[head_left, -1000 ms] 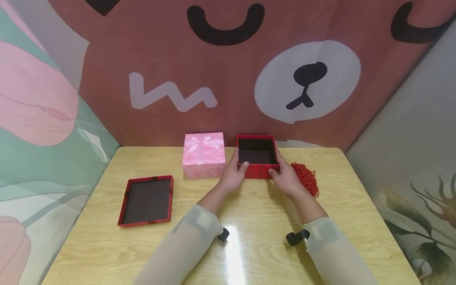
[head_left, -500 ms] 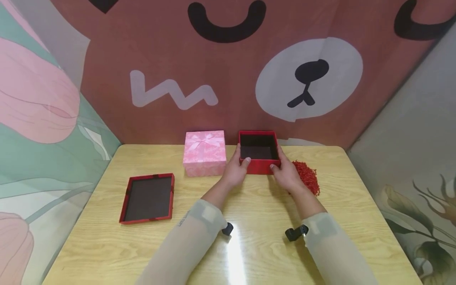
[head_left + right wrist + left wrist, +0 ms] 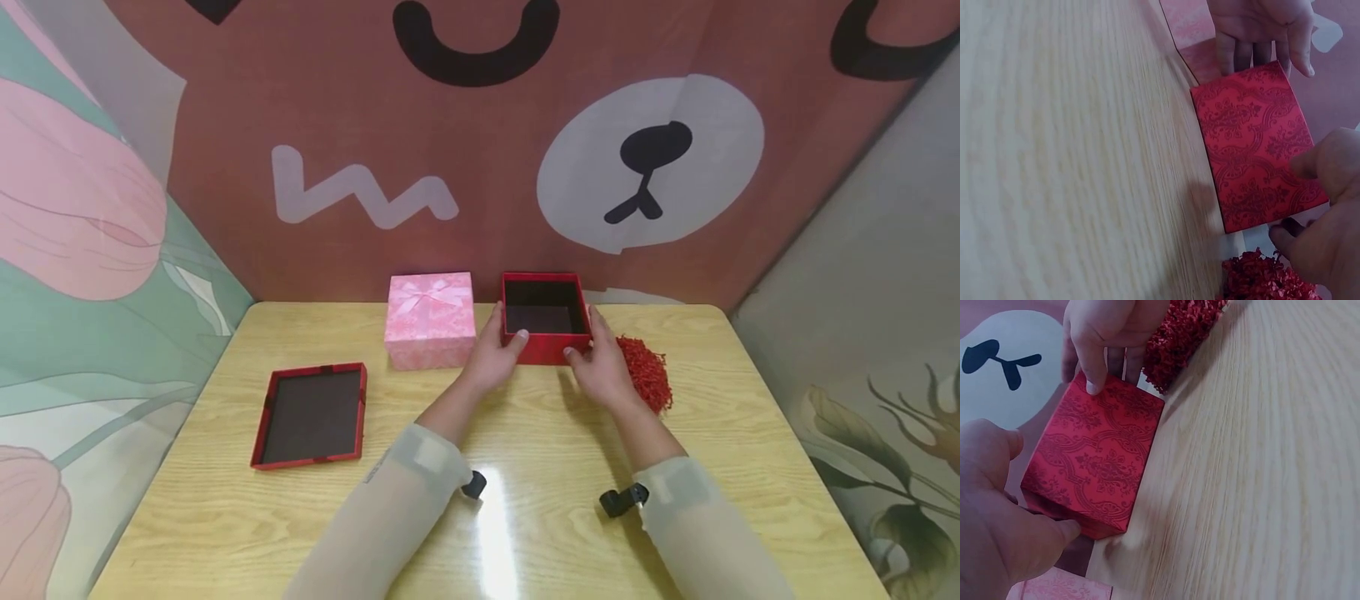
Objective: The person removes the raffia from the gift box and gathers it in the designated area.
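An open red box [image 3: 555,350] with a dark interior stands at the table's back edge, between my two hands. My left hand [image 3: 491,362] holds its left side, fingers along the wall and thumb by the front rim. On the other side my right hand [image 3: 603,371] grips the box, its thumb on the front face and its fingers along the right wall. The wrist views show a damask-like pattern on the box's front [image 3: 1097,450]. Right beside my right hand lies a heap of red shredded paper [image 3: 647,379], partly hidden by that hand and wrist.
A pink gift box [image 3: 429,333] with a bow stands left of the red box, against the back wall. Farther left, a red lid [image 3: 311,417] lies with its dark inside up on the wooden table [image 3: 555,533]. Patterned walls rise behind and on both sides.
The red box has shifted slightly back towards the wall and a little to the right, with both hands on it. Over the last half second it has stayed almost still.
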Demonstrator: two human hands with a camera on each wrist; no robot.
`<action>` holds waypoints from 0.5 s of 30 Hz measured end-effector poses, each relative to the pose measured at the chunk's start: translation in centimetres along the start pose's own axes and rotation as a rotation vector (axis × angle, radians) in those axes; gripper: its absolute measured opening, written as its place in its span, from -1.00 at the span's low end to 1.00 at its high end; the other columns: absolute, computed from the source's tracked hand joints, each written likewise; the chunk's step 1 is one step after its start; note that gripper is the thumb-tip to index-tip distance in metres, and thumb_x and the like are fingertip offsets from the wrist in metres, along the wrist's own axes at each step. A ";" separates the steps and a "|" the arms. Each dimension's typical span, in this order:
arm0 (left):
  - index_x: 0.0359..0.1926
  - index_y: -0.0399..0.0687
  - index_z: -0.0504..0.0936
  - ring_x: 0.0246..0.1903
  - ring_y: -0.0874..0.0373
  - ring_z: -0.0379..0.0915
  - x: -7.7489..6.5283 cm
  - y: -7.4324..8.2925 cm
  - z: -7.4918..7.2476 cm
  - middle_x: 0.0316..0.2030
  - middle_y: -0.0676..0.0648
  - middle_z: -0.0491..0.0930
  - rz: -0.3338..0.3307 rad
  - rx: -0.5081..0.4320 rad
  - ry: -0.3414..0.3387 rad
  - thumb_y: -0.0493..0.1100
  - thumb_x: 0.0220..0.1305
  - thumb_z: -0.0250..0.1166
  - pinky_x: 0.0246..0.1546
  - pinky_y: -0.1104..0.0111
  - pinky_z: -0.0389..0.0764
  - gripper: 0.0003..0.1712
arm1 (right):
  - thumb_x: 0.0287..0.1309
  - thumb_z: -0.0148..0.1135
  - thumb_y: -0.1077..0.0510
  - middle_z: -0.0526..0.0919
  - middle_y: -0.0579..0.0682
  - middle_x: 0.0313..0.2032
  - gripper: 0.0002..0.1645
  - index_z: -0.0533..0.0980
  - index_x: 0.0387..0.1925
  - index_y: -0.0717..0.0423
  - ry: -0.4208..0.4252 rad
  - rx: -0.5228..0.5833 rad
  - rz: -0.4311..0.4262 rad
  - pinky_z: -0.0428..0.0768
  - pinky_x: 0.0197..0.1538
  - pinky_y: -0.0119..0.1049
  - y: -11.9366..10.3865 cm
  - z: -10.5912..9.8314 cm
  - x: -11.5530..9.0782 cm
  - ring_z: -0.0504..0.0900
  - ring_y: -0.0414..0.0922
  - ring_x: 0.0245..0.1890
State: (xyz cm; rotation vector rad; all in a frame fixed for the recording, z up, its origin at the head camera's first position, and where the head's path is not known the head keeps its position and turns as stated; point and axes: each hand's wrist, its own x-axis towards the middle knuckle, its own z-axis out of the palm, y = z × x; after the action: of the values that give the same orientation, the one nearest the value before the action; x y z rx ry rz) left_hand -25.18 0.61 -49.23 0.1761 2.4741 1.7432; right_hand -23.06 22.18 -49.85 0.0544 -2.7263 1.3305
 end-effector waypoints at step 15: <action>0.66 -0.09 0.03 0.55 -0.05 0.08 -2.1 0.4 -1.4 0.58 -0.16 0.16 0.074 -0.077 -0.054 0.00 0.55 0.20 0.51 0.06 0.21 -0.15 | 0.33 0.29 0.25 0.11 0.21 0.47 -0.10 0.12 0.60 0.07 0.202 0.095 -0.030 0.56 0.27 0.12 -1.0 0.8 -1.6 0.41 0.16 0.23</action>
State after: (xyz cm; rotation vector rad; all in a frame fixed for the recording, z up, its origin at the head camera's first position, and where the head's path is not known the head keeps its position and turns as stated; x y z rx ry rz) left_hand -23.36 -0.93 -48.34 0.3074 2.3875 1.8332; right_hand -21.51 20.87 -49.73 -0.0292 -2.4861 1.3750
